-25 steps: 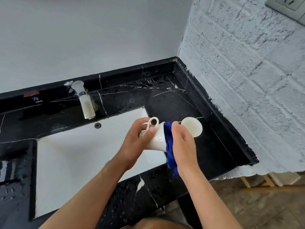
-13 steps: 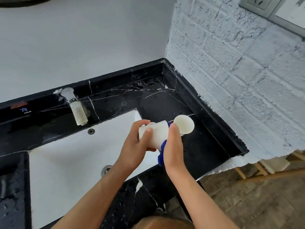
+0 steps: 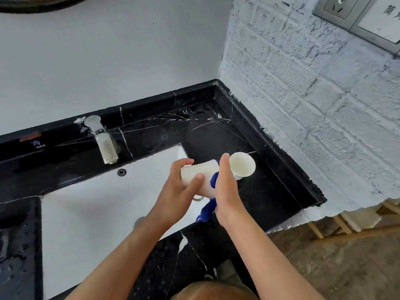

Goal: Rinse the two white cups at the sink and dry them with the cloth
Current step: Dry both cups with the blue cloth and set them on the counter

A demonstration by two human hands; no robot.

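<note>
My left hand (image 3: 180, 192) grips a white cup (image 3: 204, 176) lying on its side above the right edge of the white sink (image 3: 86, 213). The cup's handle points down and shows just below my fingers. My right hand (image 3: 226, 191) presses a blue cloth (image 3: 208, 207) against the cup's open end, and the cloth's tail hangs down under my palm. A second white cup (image 3: 242, 164) stands upright on the black counter just behind my right hand.
A chrome tap (image 3: 104, 144) stands behind the sink on the wet black marble counter (image 3: 270, 191). A white brick wall (image 3: 313, 105) borders the counter's right side, with a wall socket (image 3: 337, 6) at the top right. Wooden floor lies below right.
The cup has been rolled in my hands, its handle going from the top to the underside. Most of the cloth is hidden by my right hand. The camera view has shifted slightly.
</note>
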